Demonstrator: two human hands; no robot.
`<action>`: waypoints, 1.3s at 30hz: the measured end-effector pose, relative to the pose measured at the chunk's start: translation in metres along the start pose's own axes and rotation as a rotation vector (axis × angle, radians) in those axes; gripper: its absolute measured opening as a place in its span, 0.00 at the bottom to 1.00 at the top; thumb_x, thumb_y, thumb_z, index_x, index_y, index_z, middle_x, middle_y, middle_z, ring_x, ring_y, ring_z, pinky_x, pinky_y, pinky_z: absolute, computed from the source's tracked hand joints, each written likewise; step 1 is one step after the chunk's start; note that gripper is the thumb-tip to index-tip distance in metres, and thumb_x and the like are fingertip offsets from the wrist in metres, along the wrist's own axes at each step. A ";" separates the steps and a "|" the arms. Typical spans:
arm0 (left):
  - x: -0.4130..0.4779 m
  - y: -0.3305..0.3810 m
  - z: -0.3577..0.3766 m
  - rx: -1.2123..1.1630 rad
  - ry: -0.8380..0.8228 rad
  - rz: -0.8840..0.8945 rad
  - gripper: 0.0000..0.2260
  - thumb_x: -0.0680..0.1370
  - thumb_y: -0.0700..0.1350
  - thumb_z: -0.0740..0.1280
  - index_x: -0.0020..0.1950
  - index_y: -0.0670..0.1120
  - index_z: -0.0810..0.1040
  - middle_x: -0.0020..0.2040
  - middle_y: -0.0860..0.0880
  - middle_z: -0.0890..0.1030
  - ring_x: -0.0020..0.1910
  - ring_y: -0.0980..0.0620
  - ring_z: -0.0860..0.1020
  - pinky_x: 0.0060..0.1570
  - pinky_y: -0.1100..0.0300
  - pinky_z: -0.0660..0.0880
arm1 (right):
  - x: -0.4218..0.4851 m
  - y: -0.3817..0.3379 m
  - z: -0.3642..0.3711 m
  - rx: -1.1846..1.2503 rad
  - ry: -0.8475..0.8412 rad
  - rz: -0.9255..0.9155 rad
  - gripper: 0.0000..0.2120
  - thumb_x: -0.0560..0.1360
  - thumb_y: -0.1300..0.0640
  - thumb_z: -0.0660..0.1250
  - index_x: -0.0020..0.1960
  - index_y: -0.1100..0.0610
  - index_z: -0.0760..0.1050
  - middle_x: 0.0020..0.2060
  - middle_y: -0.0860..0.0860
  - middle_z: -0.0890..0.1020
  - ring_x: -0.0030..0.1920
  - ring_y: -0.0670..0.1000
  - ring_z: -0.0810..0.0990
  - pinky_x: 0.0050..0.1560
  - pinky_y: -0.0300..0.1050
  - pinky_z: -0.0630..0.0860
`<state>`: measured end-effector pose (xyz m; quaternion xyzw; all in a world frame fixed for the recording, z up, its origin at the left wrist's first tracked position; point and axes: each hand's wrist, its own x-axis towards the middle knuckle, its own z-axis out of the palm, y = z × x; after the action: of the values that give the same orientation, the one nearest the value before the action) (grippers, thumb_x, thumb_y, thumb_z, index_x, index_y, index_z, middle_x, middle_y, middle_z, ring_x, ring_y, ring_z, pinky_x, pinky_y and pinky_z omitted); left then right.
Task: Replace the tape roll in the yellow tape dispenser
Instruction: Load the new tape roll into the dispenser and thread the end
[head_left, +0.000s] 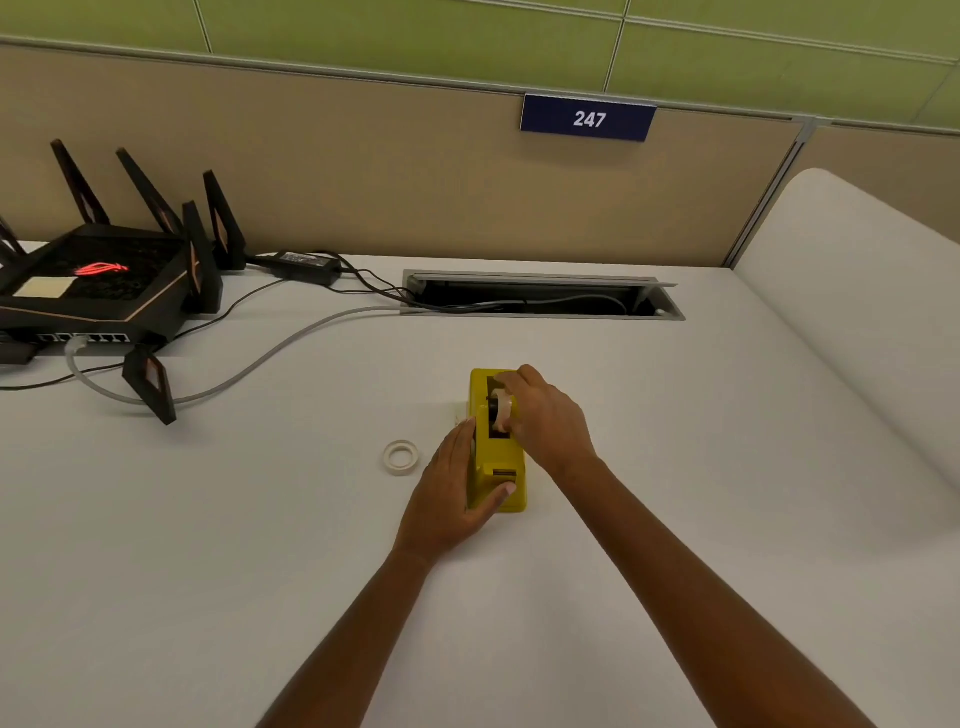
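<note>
Currently, 1 loose tape roll (401, 457) is lying flat on the desk (675, 467), just left of the left hand (457, 493), which is bracing the yellow tape dispenser (497, 462), palm against its side. The right hand (545, 415) is pinching the roll (502, 409) sitting in the cradle. Judgement: be keeping this roll vertical, the spindle aligned with both slots, the base pressed down.

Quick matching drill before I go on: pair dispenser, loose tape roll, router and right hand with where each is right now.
Things:
1. dispenser
2. loose tape roll
3. router
4. right hand

Places:
A. far left of the desk
B. gripping the roll in the dispenser
C. flat on the desk, left of the dispenser
D. steadied by the left hand

Pairs: 1-D, 2-C, 3-A, 4-B
</note>
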<state>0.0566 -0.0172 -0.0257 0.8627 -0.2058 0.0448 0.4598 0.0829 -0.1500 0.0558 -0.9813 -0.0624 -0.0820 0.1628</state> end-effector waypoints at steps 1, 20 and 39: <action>0.000 0.000 0.000 0.001 0.000 -0.002 0.36 0.71 0.58 0.64 0.72 0.44 0.55 0.72 0.46 0.65 0.71 0.49 0.65 0.68 0.47 0.68 | 0.002 0.000 -0.002 -0.023 -0.033 -0.002 0.19 0.72 0.58 0.66 0.63 0.58 0.69 0.61 0.55 0.73 0.50 0.58 0.79 0.45 0.48 0.76; -0.001 0.002 -0.001 -0.001 0.008 0.002 0.36 0.70 0.57 0.65 0.72 0.44 0.56 0.72 0.45 0.65 0.70 0.49 0.65 0.67 0.47 0.68 | -0.001 0.004 0.001 -0.007 -0.061 -0.022 0.18 0.74 0.57 0.65 0.63 0.57 0.70 0.61 0.57 0.72 0.56 0.58 0.75 0.49 0.51 0.76; -0.003 0.002 -0.001 -0.002 0.025 -0.001 0.35 0.70 0.58 0.65 0.72 0.44 0.57 0.70 0.46 0.67 0.68 0.49 0.68 0.65 0.49 0.70 | 0.008 0.001 -0.008 0.025 -0.068 0.011 0.12 0.76 0.59 0.61 0.58 0.60 0.76 0.53 0.59 0.79 0.51 0.57 0.77 0.48 0.43 0.72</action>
<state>0.0532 -0.0166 -0.0249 0.8616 -0.1999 0.0551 0.4633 0.0894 -0.1525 0.0650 -0.9817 -0.0635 -0.0469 0.1733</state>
